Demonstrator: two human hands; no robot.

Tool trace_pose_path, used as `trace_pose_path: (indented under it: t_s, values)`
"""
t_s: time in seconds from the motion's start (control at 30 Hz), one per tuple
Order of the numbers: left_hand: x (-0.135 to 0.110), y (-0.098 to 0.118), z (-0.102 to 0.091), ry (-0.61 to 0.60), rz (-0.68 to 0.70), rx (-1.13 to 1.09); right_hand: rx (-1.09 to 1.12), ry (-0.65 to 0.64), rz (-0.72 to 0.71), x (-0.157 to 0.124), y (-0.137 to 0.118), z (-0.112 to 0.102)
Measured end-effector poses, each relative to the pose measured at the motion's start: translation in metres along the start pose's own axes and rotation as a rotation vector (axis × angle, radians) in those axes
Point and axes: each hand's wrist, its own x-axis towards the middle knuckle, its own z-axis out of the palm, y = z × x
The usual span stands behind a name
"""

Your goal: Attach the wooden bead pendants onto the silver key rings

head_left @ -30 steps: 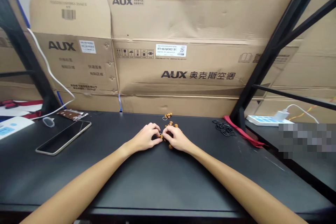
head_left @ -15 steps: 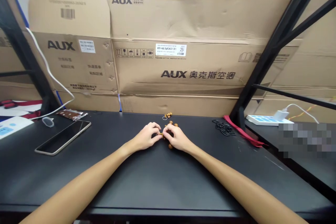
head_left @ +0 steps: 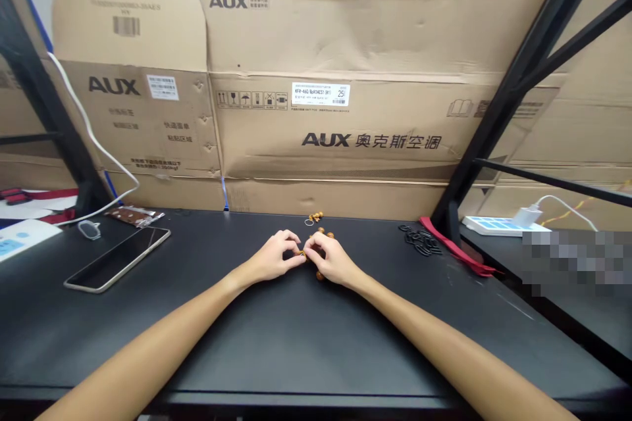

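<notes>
My left hand (head_left: 277, 256) is closed in a pinch, its thumb and fingertips on a small yellow-orange piece (head_left: 303, 252) that looks like a bit of cord. From the other side, my right hand (head_left: 332, 257) pinches at the same piece, so the fingertips of both hands nearly meet. Several round brown wooden beads lie around my right hand: one bead (head_left: 330, 235) shows behind its knuckles and another bead (head_left: 320, 275) in front of its thumb. Whether the yellow piece is joined to them is hidden by my fingers.
Beyond my hands lie a thin metal ring (head_left: 309, 223) and a cluster of small yellow beads (head_left: 316, 216). A phone (head_left: 118, 260) rests at the left. Black loops (head_left: 422, 241) and a red strap (head_left: 457, 248) lie at the right. Cardboard boxes (head_left: 326, 194) wall the back.
My right fingertips have shifted slightly left, closer to the left ones, and less of the yellow piece shows. The rest of the table is unchanged.
</notes>
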Motion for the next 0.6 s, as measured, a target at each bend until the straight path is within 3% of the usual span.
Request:
trace_pose_path:
  t_s: [0.27, 0.6]
  values:
    - [0.0008, -0.0021, -0.0028, -0.002, 0.011, -0.033, -0.046, 0.074, 0.031, 0.0014, 0.0060, -0.0003]
    - [0.0010, -0.0030, -0.0012, -0.006, 0.007, -0.045, 0.031, 0.005, 0.027, 0.0007, -0.0016, -0.0002]
